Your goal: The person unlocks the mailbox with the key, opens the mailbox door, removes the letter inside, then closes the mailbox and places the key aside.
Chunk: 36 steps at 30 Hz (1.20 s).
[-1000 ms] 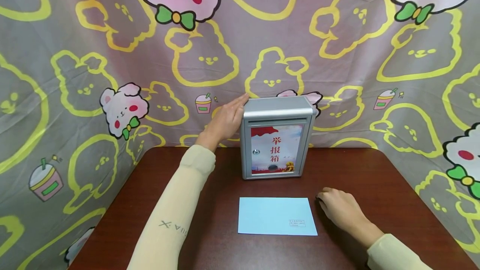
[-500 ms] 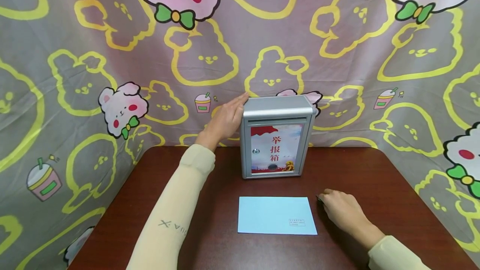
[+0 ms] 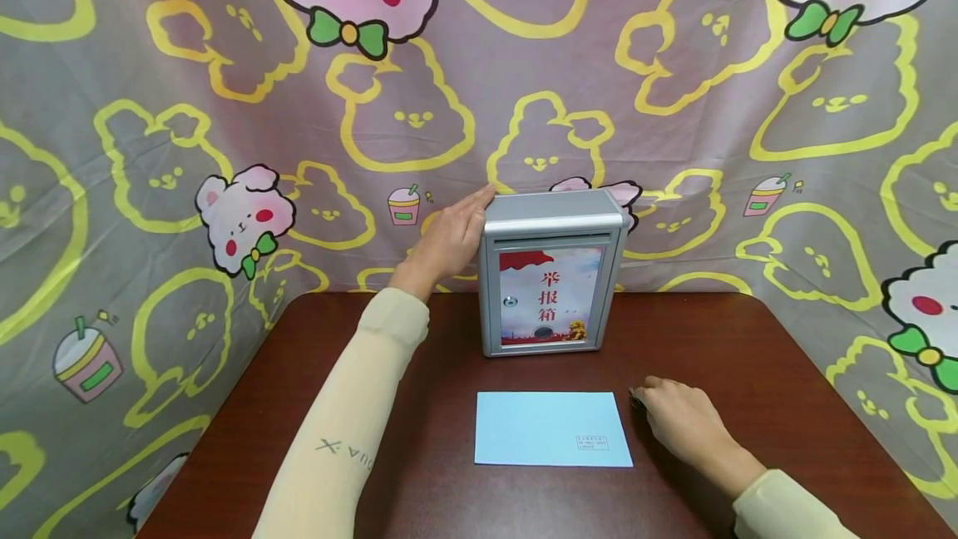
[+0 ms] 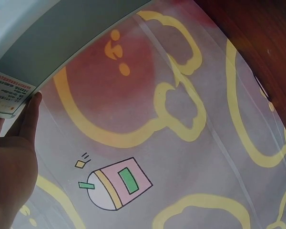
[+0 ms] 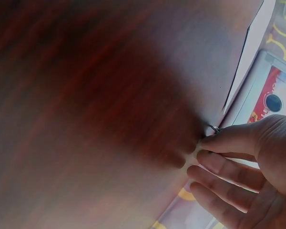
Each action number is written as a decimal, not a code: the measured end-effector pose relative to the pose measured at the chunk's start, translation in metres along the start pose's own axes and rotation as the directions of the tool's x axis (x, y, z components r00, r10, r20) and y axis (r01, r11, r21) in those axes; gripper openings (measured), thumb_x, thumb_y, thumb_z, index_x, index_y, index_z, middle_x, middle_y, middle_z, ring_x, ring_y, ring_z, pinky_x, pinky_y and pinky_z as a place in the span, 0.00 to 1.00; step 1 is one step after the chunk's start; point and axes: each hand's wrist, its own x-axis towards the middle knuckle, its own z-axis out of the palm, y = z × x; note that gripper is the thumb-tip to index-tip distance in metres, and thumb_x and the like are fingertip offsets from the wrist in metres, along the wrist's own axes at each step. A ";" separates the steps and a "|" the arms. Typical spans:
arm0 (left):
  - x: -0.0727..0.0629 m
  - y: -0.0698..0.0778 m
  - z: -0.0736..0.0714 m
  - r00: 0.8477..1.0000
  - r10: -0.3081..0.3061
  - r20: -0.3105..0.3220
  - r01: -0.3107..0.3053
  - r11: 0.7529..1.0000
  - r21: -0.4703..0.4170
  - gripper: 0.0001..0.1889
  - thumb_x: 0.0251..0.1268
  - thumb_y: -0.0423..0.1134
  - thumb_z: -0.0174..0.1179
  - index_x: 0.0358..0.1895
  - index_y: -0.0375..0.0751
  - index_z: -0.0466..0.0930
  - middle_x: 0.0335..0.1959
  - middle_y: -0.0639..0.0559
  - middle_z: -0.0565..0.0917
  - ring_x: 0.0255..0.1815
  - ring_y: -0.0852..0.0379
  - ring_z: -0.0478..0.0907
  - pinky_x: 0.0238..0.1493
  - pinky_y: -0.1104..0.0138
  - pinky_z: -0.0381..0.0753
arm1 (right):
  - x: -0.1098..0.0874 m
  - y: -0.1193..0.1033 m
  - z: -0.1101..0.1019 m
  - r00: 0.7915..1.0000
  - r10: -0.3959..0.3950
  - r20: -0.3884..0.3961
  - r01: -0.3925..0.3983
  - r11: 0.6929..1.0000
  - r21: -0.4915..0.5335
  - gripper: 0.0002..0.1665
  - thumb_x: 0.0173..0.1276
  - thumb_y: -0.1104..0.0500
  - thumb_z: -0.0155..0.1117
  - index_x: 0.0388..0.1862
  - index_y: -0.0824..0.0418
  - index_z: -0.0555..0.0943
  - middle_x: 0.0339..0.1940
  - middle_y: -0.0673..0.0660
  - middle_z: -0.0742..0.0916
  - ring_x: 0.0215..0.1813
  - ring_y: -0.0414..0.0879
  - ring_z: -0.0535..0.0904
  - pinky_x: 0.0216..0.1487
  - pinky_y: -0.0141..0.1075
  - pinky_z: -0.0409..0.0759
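A grey metal report box (image 3: 554,281) stands upright toward the back of the table, with a keyhole and a picture panel on its front. Against its left side rests my left hand (image 3: 451,238), fingers fairly straight near the top. The left wrist view shows fingertips at the box's side (image 4: 47,43), beside a printed label. Low over the table, right of a light blue envelope (image 3: 552,429), is my right hand (image 3: 684,418). Between thumb and forefinger it pinches a small dark metal piece (image 3: 636,398); a thin metal loop shows in the right wrist view. Most of it is hidden.
The dark red-brown table (image 3: 329,389) has rounded back corners. Patterned cloth (image 3: 449,131) hangs behind it and along both sides, close behind the box. The envelope lies flat in front of the box, a small printed block at its lower right.
More of the small metal piece now shows at my right fingertips, and that hand has shifted very slightly. My left hand, the box and the envelope stay where they were.
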 end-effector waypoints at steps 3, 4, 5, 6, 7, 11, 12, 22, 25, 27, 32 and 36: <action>0.000 0.000 -0.001 1.000 0.003 0.001 -0.003 1.000 -0.004 0.28 0.84 0.45 0.32 0.80 0.43 0.61 0.81 0.54 0.62 0.81 0.55 0.58 0.80 0.65 0.52 | 0.000 0.000 0.000 1.000 0.007 0.002 -0.007 1.000 0.004 0.08 0.61 0.68 0.71 0.28 0.55 0.85 0.21 0.49 0.78 0.22 0.49 0.79 0.16 0.44 0.74; 0.000 0.000 -0.001 1.000 0.004 0.001 -0.004 1.000 -0.005 0.28 0.84 0.45 0.32 0.80 0.42 0.61 0.81 0.54 0.62 0.81 0.55 0.58 0.80 0.65 0.53 | -0.001 0.000 0.000 1.000 0.009 0.003 -0.009 1.000 0.005 0.08 0.60 0.68 0.71 0.28 0.55 0.85 0.21 0.49 0.78 0.22 0.49 0.79 0.16 0.44 0.74; 0.001 0.000 -0.001 1.000 0.005 0.001 -0.005 1.000 -0.006 0.28 0.84 0.45 0.32 0.80 0.42 0.61 0.80 0.54 0.63 0.81 0.55 0.58 0.80 0.65 0.53 | -0.001 0.000 0.000 1.000 0.012 0.004 -0.012 1.000 0.005 0.08 0.60 0.68 0.72 0.28 0.56 0.85 0.21 0.49 0.78 0.22 0.49 0.78 0.16 0.44 0.74; 0.001 0.000 -0.001 1.000 0.007 0.000 -0.007 1.000 -0.008 0.28 0.84 0.45 0.32 0.80 0.42 0.61 0.80 0.53 0.63 0.81 0.55 0.58 0.80 0.64 0.53 | -0.001 0.000 0.000 1.000 0.013 0.003 -0.013 1.000 0.006 0.08 0.60 0.68 0.72 0.27 0.56 0.85 0.21 0.49 0.78 0.22 0.49 0.79 0.16 0.44 0.74; 0.000 0.000 -0.001 1.000 0.006 0.001 -0.006 1.000 -0.010 0.28 0.84 0.45 0.33 0.80 0.42 0.61 0.80 0.53 0.63 0.81 0.55 0.58 0.80 0.64 0.53 | -0.001 0.000 0.000 1.000 0.015 0.004 -0.015 1.000 0.006 0.08 0.61 0.68 0.72 0.26 0.56 0.84 0.21 0.49 0.78 0.22 0.49 0.79 0.16 0.44 0.74; 0.001 0.001 -0.001 1.000 0.009 0.005 -0.009 1.000 -0.012 0.28 0.84 0.45 0.32 0.80 0.42 0.61 0.80 0.53 0.63 0.81 0.55 0.58 0.80 0.64 0.54 | -0.002 0.000 -0.001 1.000 0.019 -0.008 -0.018 1.000 0.014 0.10 0.63 0.66 0.72 0.24 0.56 0.83 0.21 0.49 0.77 0.23 0.49 0.79 0.16 0.43 0.74; 0.001 0.001 -0.001 1.000 0.011 0.007 -0.011 1.000 -0.013 0.28 0.84 0.45 0.32 0.80 0.41 0.61 0.80 0.52 0.63 0.81 0.54 0.58 0.80 0.64 0.54 | -0.003 0.000 -0.001 1.000 0.018 -0.011 -0.018 1.000 0.016 0.10 0.63 0.66 0.72 0.24 0.55 0.83 0.21 0.49 0.78 0.23 0.50 0.79 0.16 0.43 0.74; 0.002 0.000 0.000 1.000 0.014 0.012 -0.014 1.000 -0.014 0.29 0.84 0.45 0.32 0.80 0.41 0.60 0.81 0.51 0.62 0.81 0.53 0.58 0.80 0.65 0.52 | -0.002 0.001 0.000 1.000 0.021 -0.004 -0.021 0.999 0.026 0.11 0.59 0.69 0.71 0.24 0.55 0.81 0.21 0.49 0.77 0.23 0.49 0.78 0.16 0.42 0.73; 0.003 0.000 0.000 1.000 0.020 0.010 -0.020 1.000 -0.013 0.29 0.84 0.45 0.32 0.80 0.41 0.59 0.81 0.50 0.62 0.81 0.53 0.58 0.80 0.64 0.52 | 0.000 0.002 -0.001 1.000 0.021 0.005 -0.021 0.999 0.028 0.12 0.60 0.69 0.70 0.23 0.54 0.80 0.21 0.49 0.76 0.22 0.48 0.77 0.16 0.42 0.72; 0.004 0.000 -0.001 1.000 0.026 0.004 -0.026 1.000 -0.013 0.28 0.84 0.45 0.33 0.80 0.40 0.59 0.81 0.50 0.62 0.81 0.53 0.58 0.80 0.64 0.52 | 0.002 0.001 -0.003 1.000 0.024 0.009 -0.024 0.999 0.025 0.12 0.62 0.68 0.70 0.23 0.55 0.80 0.20 0.49 0.76 0.22 0.48 0.77 0.16 0.42 0.72; 0.003 0.001 -0.001 1.000 0.005 -0.004 -0.005 1.000 -0.031 0.29 0.83 0.44 0.32 0.81 0.40 0.58 0.81 0.51 0.61 0.82 0.55 0.56 0.81 0.64 0.52 | 0.005 0.000 -0.008 0.999 0.018 0.045 -0.019 1.000 0.025 0.13 0.63 0.69 0.68 0.23 0.54 0.80 0.21 0.50 0.77 0.22 0.48 0.77 0.16 0.42 0.72; 0.000 0.001 0.001 1.000 -0.022 0.007 0.022 0.998 -0.056 0.29 0.83 0.45 0.31 0.82 0.42 0.56 0.82 0.53 0.60 0.82 0.56 0.55 0.81 0.63 0.52 | 0.004 0.001 -0.013 0.996 0.030 0.084 -0.035 0.998 0.056 0.14 0.62 0.69 0.69 0.23 0.52 0.80 0.22 0.48 0.77 0.24 0.46 0.77 0.17 0.40 0.71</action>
